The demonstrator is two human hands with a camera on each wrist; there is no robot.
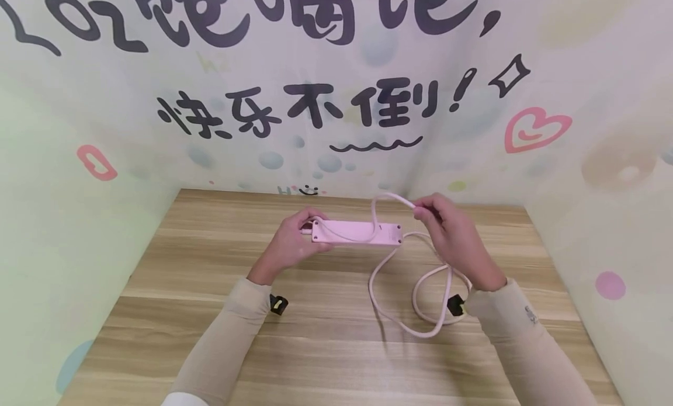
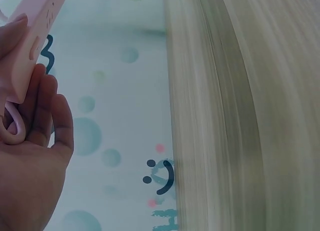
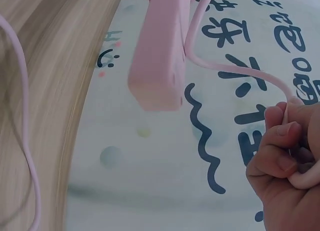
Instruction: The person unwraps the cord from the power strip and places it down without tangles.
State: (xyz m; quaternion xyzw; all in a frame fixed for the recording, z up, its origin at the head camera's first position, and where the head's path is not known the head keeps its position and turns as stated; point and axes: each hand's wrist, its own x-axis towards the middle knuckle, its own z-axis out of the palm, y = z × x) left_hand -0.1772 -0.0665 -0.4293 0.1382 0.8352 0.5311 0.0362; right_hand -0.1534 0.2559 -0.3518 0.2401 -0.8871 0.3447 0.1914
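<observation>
A pink power strip [image 1: 357,233] is held up over the table, its screwed back face toward the head camera. At its left end my left hand [image 1: 294,239] grips it between thumb and fingers. In the left wrist view, sockets show on the strip [image 2: 37,36], and its cord [image 2: 16,126] loops out of the end by my palm. My right hand [image 1: 451,233] pinches the pink cord [image 1: 391,196] to the right of the strip, with curled fingers around it in the right wrist view. The rest of the cord hangs in loops below the right hand.
The wood-grain table [image 1: 326,347] lies below both hands. Behind it stands a pale printed wall [image 1: 252,166] with black lettering, and more wall rises at both sides. Black wrist-camera pieces [image 1: 278,304] show by both cuffs.
</observation>
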